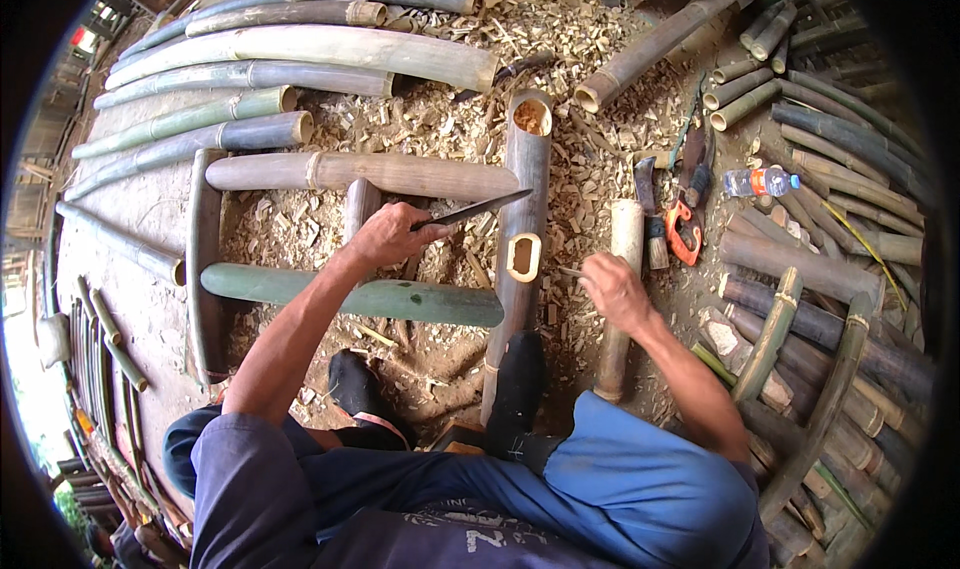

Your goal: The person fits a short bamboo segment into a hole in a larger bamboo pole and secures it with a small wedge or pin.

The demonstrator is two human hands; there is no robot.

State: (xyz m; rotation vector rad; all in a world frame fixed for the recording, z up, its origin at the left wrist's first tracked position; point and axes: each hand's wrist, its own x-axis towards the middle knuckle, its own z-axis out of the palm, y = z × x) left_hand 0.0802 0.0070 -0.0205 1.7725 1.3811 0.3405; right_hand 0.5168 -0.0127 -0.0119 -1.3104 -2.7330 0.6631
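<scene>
My left hand (388, 234) is closed round the handle of a long dark-bladed knife (480, 209), held above the bamboo frame. Its tip reaches over a thick bamboo post (522, 159) with an oval hole (523, 258) cut through its wall. To the right of that hole, my right hand (615, 287) is closed, pinching a thin, short piece (570, 272) whose kind I cannot make out. A brown bamboo rail (400, 175) and a green one (400, 299) run from the post to a crosspiece (205, 259) at the left. My foot in a black sock (520, 369) rests against the post's near end.
Wood chips (450, 129) cover the ground. Bamboo poles (300, 51) lie at the far left, with more stacked on the right. Near my right hand lie a bamboo length (626, 231), a billhook (648, 194), an orange-handled saw (684, 233) and a plastic bottle (760, 182).
</scene>
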